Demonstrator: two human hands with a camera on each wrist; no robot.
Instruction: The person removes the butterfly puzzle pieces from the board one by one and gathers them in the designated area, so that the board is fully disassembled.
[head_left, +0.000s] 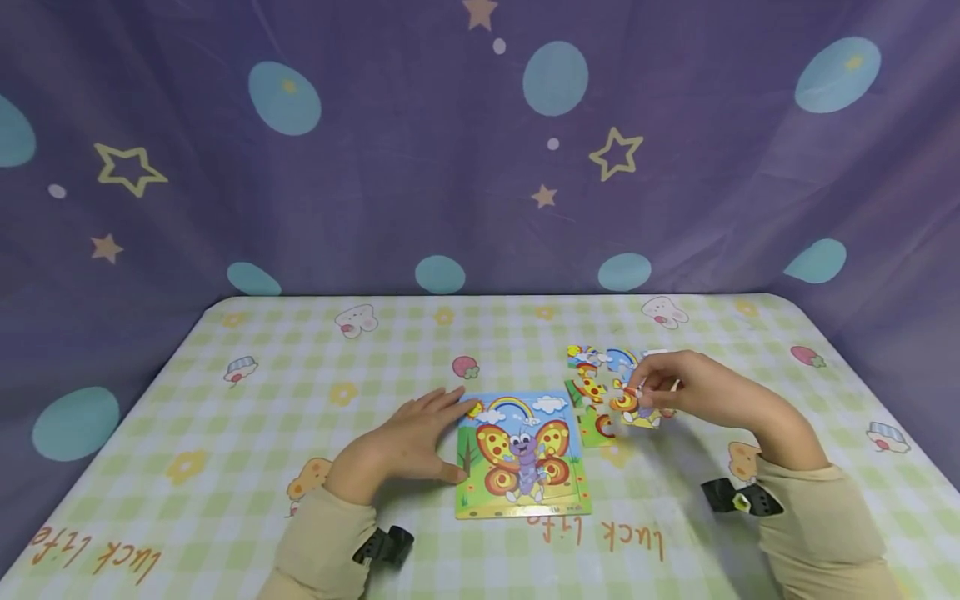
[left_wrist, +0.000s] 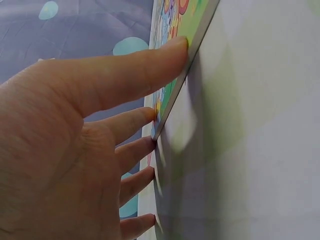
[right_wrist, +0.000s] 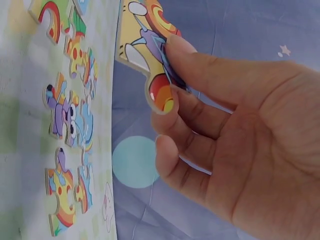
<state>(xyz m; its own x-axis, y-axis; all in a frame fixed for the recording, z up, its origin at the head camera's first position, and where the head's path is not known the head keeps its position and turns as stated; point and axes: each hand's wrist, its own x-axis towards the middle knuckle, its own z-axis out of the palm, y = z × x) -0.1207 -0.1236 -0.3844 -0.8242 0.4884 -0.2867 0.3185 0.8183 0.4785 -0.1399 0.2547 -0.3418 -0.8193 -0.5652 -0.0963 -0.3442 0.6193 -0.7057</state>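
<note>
In the head view, a butterfly picture board point(head_left: 480, 500) lies flat on the table. My left hand point(head_left: 412, 442) is at its left side with spread fingers. The left wrist view shows the thumb point(left_wrist: 172, 57) on the board's edge and the index fingertip by its corner. Pinched between thumb and fingers of my right hand point(head_left: 701, 392) is a jigsaw piece point(right_wrist: 145, 45) printed with purple, yellow and red. The right hand holds it up over several loose jigsaw pieces point(head_left: 597, 427), which lie right of the board and are partly covered by that hand.
A green-and-white checked tablecloth point(head_left: 225, 533) with cartoon prints covers the table. Behind it hangs a purple curtain point(head_left: 420, 183) with stars and blue ovals. Black wrist mounts sit on both sleeves point(head_left: 825, 525).
</note>
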